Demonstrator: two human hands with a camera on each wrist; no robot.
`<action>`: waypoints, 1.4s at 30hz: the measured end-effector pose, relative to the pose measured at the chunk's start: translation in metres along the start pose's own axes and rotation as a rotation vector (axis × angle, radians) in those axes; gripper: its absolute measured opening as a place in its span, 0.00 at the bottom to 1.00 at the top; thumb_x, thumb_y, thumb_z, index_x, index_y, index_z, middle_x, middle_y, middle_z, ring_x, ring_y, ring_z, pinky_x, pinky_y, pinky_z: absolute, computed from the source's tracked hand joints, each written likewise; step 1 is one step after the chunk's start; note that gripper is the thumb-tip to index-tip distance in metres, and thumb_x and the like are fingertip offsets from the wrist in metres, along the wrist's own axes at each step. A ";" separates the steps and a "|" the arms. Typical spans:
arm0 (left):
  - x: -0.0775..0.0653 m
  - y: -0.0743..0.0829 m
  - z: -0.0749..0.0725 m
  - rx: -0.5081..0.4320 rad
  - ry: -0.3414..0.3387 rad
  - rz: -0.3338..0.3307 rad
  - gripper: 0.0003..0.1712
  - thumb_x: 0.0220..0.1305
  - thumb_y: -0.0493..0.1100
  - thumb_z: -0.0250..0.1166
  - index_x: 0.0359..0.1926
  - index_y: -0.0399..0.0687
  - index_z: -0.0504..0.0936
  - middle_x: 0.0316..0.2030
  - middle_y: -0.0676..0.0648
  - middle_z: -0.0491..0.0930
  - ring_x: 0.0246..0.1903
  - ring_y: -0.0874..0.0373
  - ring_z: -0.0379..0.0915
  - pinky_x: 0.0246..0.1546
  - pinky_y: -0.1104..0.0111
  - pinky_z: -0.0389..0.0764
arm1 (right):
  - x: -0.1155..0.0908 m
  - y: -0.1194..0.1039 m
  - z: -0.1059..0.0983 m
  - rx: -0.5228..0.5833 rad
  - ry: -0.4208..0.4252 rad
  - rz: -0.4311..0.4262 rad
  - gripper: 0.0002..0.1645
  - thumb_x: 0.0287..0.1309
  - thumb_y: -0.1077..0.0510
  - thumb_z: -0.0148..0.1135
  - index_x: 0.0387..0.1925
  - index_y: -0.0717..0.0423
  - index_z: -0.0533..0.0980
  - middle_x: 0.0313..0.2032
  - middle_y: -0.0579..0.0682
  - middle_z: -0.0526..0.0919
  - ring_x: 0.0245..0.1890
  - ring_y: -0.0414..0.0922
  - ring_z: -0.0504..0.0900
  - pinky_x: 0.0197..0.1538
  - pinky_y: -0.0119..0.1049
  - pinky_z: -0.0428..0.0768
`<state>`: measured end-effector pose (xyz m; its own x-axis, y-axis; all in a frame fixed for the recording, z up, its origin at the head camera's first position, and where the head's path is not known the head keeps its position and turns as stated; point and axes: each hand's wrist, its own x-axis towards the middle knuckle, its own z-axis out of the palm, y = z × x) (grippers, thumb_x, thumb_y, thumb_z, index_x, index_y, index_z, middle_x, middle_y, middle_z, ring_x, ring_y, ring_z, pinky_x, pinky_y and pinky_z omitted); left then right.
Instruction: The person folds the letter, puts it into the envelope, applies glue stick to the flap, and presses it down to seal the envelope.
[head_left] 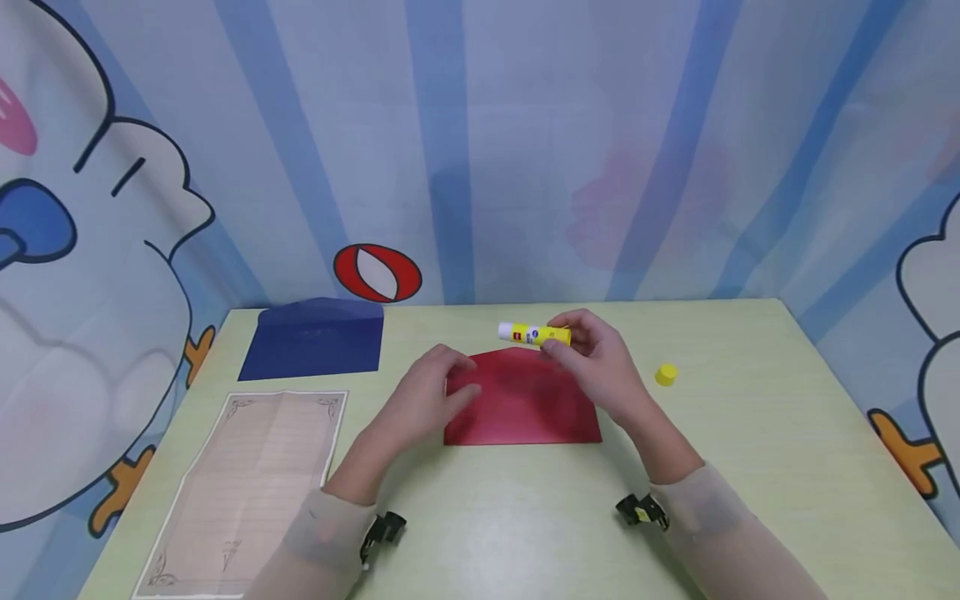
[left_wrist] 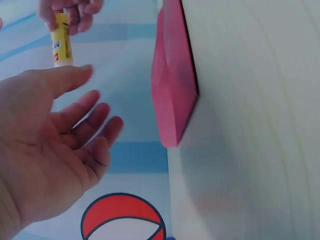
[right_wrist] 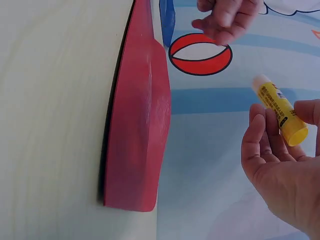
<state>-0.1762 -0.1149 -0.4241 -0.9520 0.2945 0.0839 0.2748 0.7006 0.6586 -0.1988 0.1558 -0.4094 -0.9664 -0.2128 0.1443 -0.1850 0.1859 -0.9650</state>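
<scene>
My right hand (head_left: 597, 360) pinches a yellow glue stick (head_left: 536, 334) by its base, between thumb and fingers. The stick lies level in the head view, its white end pointing left, above the far edge of a red envelope (head_left: 525, 408). That envelope rests on the table with its flap raised a little, as the right wrist view shows. Over the envelope's left side hovers my left hand (head_left: 427, 396), holding nothing, its fingers loosely bent and the thumb apart. In the left wrist view the left hand (left_wrist: 60, 135) is clear of the envelope.
The yellow glue cap (head_left: 666, 375) stands on the table right of the right hand. A dark blue envelope (head_left: 315, 342) lies at the back left. In front of it is a lined sheet of letter paper (head_left: 247, 483). A printed curtain (head_left: 510, 150) rises behind the table.
</scene>
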 end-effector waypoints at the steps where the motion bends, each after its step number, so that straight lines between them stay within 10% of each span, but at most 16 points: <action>1: -0.001 0.002 0.000 -0.050 0.013 -0.002 0.23 0.67 0.43 0.76 0.60 0.44 0.82 0.51 0.46 0.80 0.51 0.47 0.79 0.48 0.60 0.85 | 0.000 0.000 0.001 0.037 -0.003 0.017 0.19 0.73 0.59 0.66 0.60 0.61 0.75 0.49 0.61 0.86 0.43 0.55 0.86 0.49 0.43 0.87; 16: -0.006 0.030 0.012 -0.769 0.067 -0.160 0.29 0.72 0.49 0.72 0.68 0.44 0.79 0.58 0.46 0.84 0.58 0.50 0.81 0.61 0.51 0.81 | -0.015 -0.002 0.034 0.479 -0.134 0.200 0.17 0.74 0.62 0.62 0.59 0.57 0.70 0.48 0.55 0.87 0.48 0.51 0.88 0.47 0.36 0.86; 26: -0.008 0.035 0.016 -0.882 0.102 -0.217 0.24 0.74 0.48 0.71 0.66 0.46 0.82 0.57 0.47 0.84 0.59 0.51 0.80 0.60 0.62 0.82 | -0.021 -0.002 0.049 0.683 -0.206 0.267 0.16 0.76 0.63 0.58 0.61 0.58 0.70 0.47 0.54 0.85 0.43 0.45 0.87 0.43 0.34 0.86; 42: -0.004 0.027 0.017 -0.963 0.204 -0.220 0.27 0.73 0.47 0.72 0.68 0.44 0.79 0.61 0.45 0.83 0.62 0.51 0.80 0.64 0.58 0.79 | -0.022 0.004 0.051 0.650 -0.236 0.370 0.24 0.79 0.51 0.59 0.66 0.60 0.70 0.49 0.53 0.83 0.41 0.46 0.88 0.45 0.35 0.87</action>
<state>-0.1632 -0.0860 -0.4199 -0.9981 0.0419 -0.0450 -0.0498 -0.1235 0.9911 -0.1694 0.1122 -0.4275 -0.8678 -0.4585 -0.1916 0.3537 -0.2990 -0.8863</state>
